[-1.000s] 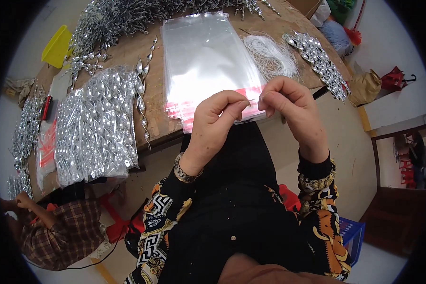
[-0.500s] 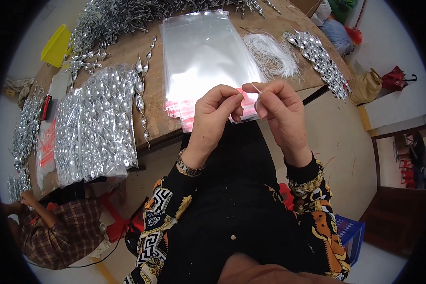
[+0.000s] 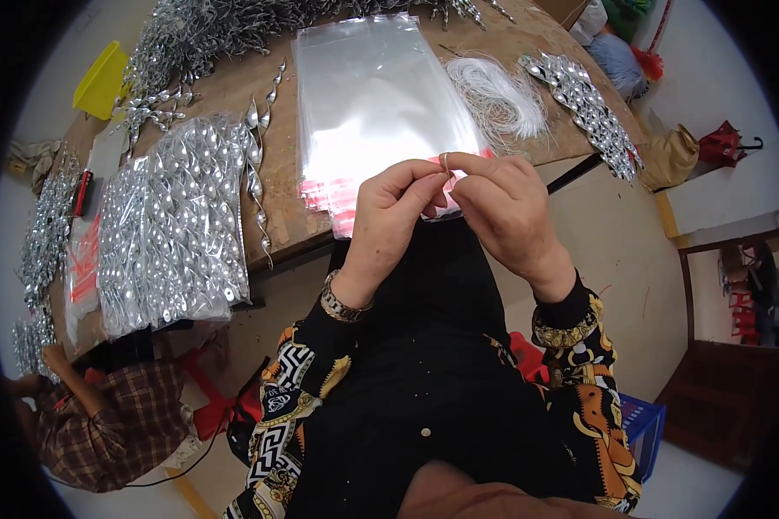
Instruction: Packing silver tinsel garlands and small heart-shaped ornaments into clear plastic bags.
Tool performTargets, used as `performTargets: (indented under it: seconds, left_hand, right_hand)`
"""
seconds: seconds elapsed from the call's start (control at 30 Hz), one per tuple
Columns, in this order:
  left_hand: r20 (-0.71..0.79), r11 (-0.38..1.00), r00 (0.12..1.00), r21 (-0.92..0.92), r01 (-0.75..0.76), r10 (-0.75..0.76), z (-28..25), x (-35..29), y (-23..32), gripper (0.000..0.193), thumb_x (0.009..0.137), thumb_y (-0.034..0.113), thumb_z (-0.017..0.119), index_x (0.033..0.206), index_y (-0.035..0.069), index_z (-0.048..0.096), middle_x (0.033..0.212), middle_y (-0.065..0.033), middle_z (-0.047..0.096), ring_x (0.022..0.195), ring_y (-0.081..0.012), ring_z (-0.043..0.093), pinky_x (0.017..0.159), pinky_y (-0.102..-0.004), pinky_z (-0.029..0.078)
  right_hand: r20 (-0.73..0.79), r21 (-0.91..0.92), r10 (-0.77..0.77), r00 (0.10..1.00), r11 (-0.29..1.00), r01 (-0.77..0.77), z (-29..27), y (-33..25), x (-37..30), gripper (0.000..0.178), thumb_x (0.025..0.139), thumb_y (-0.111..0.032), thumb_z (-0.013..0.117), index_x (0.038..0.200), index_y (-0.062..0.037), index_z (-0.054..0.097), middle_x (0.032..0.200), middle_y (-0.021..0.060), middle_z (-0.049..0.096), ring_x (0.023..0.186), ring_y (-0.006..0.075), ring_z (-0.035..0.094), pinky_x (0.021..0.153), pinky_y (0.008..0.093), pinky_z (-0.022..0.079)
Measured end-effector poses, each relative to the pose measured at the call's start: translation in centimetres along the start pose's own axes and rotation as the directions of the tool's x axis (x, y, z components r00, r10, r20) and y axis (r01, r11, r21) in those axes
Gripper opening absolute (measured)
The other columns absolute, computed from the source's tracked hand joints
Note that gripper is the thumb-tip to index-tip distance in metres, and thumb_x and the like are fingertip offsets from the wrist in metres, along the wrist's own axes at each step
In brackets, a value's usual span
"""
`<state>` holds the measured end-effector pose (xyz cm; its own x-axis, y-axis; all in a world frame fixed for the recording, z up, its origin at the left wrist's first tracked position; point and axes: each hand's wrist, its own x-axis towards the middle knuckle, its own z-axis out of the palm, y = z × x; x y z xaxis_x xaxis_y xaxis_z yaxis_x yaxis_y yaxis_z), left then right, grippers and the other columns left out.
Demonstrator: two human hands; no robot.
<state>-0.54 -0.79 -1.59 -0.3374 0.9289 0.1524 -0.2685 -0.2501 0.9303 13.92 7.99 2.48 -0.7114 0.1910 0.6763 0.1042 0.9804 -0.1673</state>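
Observation:
Over the table's near edge, my left hand (image 3: 387,208) and my right hand (image 3: 515,212) meet fingertip to fingertip, both closed in a pinch. A thin pale strand (image 3: 447,163) loops at the right index fingertip and runs down to the left fingertips; its ends are hidden. Just beyond the hands lies a stack of clear plastic bags (image 3: 363,95) with pink-red strips at the near end. A bundle of white strings (image 3: 502,99) rests right of the bags. To their left are twisted silver strips (image 3: 255,164) lying loose.
Packed silver twists (image 3: 190,216) fill the left of the brown table (image 3: 290,221). A silver bundle (image 3: 584,117) lies at the right edge, a tinsel heap (image 3: 208,43) at the back. A person in a checked shirt (image 3: 112,424) sits at lower left. A blue basket (image 3: 640,424) stands right.
My right hand has turned over inward and moved left, its fingertips now against the left ones. The strand now loops round the right index fingertip. My left hand has hardly moved.

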Motion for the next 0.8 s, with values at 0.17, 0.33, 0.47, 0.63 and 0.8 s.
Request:
performTargets:
  seconds: [0.17, 0.33, 0.47, 0.63, 0.8]
  left_hand:
    - [0.021, 0.997, 0.999, -0.054, 0.051, -0.050, 0.0, 0.1, -0.1, 0.017, 0.092, 0.011, 0.058, 0.100, -0.003, 0.066, 0.076, -0.0005, 0.060, 0.066, -0.0053, 0.053, 0.060, -0.0194, 0.044]
    - [0.018, 0.997, 0.997, -0.028, 0.072, -0.072, 0.2, 0.1, 0.0, 0.017, 0.092, 0.012, 0.059, 0.098, -0.002, 0.067, 0.071, 0.0013, 0.058, 0.062, -0.0045, 0.050, 0.056, -0.0183, 0.041]
    - [0.011, 0.995, 0.995, -0.012, 0.096, -0.096, 0.2, 0.1, 0.0, 0.017, 0.092, 0.013, 0.059, 0.097, -0.001, 0.067, 0.069, 0.0020, 0.057, 0.060, -0.0038, 0.049, 0.055, -0.0179, 0.040]
    - [0.025, 0.993, 0.992, 0.009, 0.122, -0.122, 0.1, 0.0, 0.1, 0.014, 0.092, 0.011, 0.057, 0.096, 0.000, 0.066, 0.070, 0.0013, 0.058, 0.061, -0.0049, 0.049, 0.056, -0.0187, 0.039]
    - [0.036, 0.992, 0.991, -0.005, 0.127, -0.126, 0.0, 0.0, 0.1, 0.015, 0.093, 0.011, 0.056, 0.095, 0.000, 0.066, 0.069, 0.0010, 0.058, 0.061, -0.0050, 0.050, 0.056, -0.0187, 0.039]
  right_hand:
    - [0.032, -0.058, -0.062, 0.998, 0.996, 0.063, 0.0, 0.2, -0.2, 0.014, 0.071, -0.001, 0.067, 0.080, -0.0055, 0.059, 0.108, 0.0051, 0.065, 0.081, 0.0212, 0.061, 0.073, 0.0337, 0.046]
    - [0.080, -0.100, -0.078, 0.994, 0.991, 0.086, -0.1, -0.2, -0.4, 0.014, 0.069, -0.001, 0.067, 0.080, -0.0058, 0.059, 0.109, 0.0044, 0.065, 0.081, 0.0187, 0.061, 0.074, 0.0335, 0.045]
    - [0.081, -0.088, -0.078, 0.994, 0.992, 0.085, 0.0, -0.1, -0.6, 0.014, 0.069, -0.001, 0.067, 0.080, -0.0059, 0.059, 0.110, 0.0046, 0.064, 0.081, 0.0187, 0.060, 0.074, 0.0332, 0.045]
    - [0.064, -0.051, -0.061, 0.996, 0.997, 0.064, 0.3, 0.1, -0.8, 0.016, 0.068, 0.000, 0.067, 0.081, -0.0057, 0.060, 0.109, 0.0058, 0.064, 0.082, 0.0191, 0.061, 0.073, 0.0322, 0.046]
    - [0.015, 0.018, -0.033, 0.999, 0.999, 0.033, 0.6, 0.0, -1.1, 0.016, 0.069, 0.001, 0.068, 0.082, -0.0044, 0.060, 0.106, 0.0090, 0.063, 0.083, 0.0227, 0.061, 0.072, 0.0332, 0.047]
